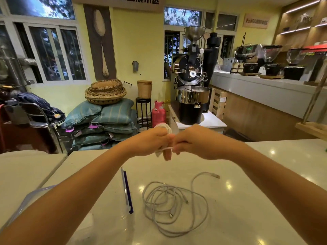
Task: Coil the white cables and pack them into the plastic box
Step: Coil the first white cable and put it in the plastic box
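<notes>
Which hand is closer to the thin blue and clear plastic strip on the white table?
Left. The left hand, gripping a coiled white cable, is beyond the far end of the thin blue and clear plastic strip; the right hand, pinching that cable, is farther to the right.

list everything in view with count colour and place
coiled cable: one, white, held up between both hands
loose cables: tangled pile, count unclear, white, near side of table
plastic box: one, clear with blue edge, left of the pile, partly behind left forearm
table: one, white, foreground
coffee roaster: one, black and steel, behind the table
gas cylinder: one, pink, floor left of roaster
sacks: a stack, green, floor at left
woven baskets: a stack, tan, on the sacks
left hand: grips the coil
right hand: pinches the cable's end
</notes>
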`<state>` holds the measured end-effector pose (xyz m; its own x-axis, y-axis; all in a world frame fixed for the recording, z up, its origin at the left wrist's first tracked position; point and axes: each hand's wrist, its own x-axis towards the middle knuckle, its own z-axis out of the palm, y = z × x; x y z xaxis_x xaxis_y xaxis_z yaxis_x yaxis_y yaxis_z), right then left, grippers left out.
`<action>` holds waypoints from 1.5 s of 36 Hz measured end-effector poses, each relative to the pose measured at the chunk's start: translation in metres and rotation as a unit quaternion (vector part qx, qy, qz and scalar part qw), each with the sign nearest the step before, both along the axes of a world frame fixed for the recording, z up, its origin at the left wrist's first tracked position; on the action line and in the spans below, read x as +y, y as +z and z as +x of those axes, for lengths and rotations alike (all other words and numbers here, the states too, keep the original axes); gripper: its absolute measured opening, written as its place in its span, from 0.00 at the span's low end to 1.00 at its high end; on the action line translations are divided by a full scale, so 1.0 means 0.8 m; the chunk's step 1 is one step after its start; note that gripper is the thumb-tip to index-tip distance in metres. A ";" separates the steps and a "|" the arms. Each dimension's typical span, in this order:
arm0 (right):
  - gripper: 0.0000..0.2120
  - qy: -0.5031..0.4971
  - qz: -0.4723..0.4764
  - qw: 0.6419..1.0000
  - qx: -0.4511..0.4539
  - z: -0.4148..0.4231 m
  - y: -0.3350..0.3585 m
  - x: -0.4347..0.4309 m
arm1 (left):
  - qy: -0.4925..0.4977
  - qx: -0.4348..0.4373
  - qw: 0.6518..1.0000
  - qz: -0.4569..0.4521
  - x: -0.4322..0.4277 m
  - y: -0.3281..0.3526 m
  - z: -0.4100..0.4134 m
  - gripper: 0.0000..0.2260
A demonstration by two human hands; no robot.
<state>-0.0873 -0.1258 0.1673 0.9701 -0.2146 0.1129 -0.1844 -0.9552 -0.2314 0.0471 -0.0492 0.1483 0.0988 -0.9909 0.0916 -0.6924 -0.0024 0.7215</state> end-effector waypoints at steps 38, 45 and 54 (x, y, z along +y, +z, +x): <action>0.08 -0.001 0.502 0.860 -0.090 -0.012 -0.023 -0.045 | -0.036 0.468 0.883 -0.009 -0.006 -0.024 -0.018 0.18; 0.13 -0.042 0.432 0.883 -0.179 -0.004 -0.035 -0.037 | 0.019 0.521 0.853 -0.020 -0.007 -0.026 -0.023 0.15; 0.08 -0.060 0.289 0.905 -0.306 0.009 -0.052 -0.023 | 0.059 0.525 0.848 -0.043 -0.005 -0.022 -0.023 0.09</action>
<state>-0.0799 -0.1441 0.1257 0.7303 -0.5085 0.4562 0.0536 -0.6231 -0.7803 0.0289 -0.0531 0.1310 0.2680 -0.9627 -0.0368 0.3342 0.0571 0.9408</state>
